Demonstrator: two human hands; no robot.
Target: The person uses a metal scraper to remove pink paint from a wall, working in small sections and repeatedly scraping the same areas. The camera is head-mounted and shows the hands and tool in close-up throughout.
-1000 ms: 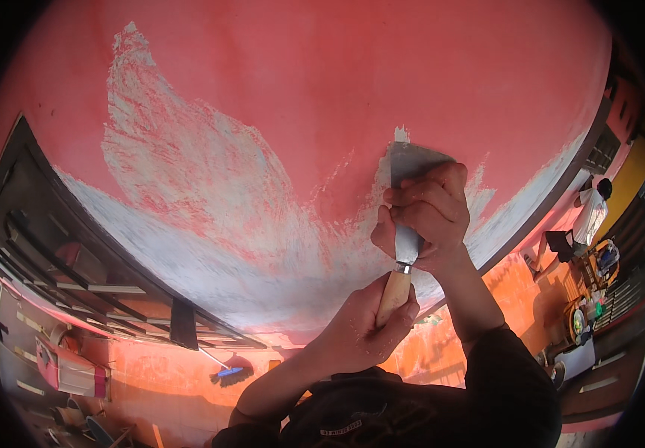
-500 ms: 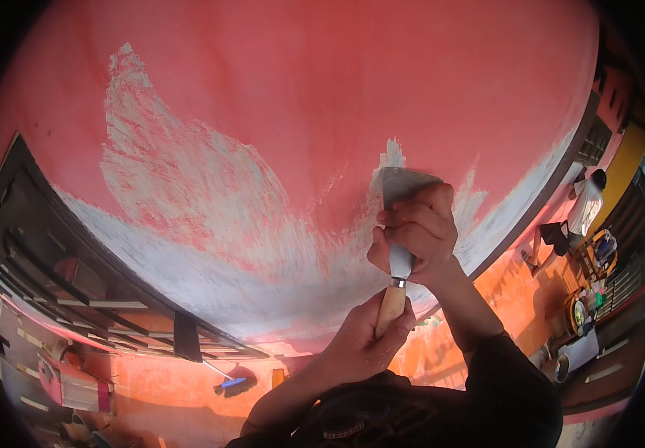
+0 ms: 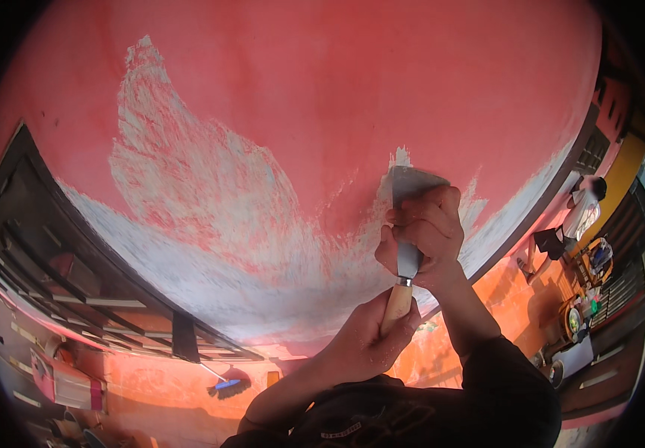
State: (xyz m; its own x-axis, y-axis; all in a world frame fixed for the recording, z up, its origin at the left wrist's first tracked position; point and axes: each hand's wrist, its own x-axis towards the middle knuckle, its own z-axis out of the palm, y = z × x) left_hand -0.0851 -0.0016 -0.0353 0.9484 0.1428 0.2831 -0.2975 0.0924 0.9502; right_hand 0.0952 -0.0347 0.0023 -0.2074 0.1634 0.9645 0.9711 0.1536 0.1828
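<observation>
A putty knife [image 3: 410, 261] with a broad metal blade and a pale wooden handle is in both my hands, blade end upward. My left hand [image 3: 371, 332] is wrapped round the handle. Higher up, my right hand [image 3: 428, 231] grips the blade, its fingers folded over the metal. The blade's edge lies at the red painted wall [image 3: 322, 82], just below a small scraped tip. Left of my hands, a wide scraped patch [image 3: 210, 179] shows pale whitish streaks through the red, and a bluish-white band runs along the wall's lower part.
At left, a dark slatted frame [image 3: 76, 261] borders the wall. Below it a blue-headed broom [image 3: 227, 386] rests on the orange floor [image 3: 166, 388]. To the right, another person [image 3: 582, 213] is near a cluttered stand [image 3: 576, 317] and a dark frame edge.
The wall and my hands with the putty knife have shifted slightly right in view. My grip is unchanged. The person at right appears in a slightly different pose.
</observation>
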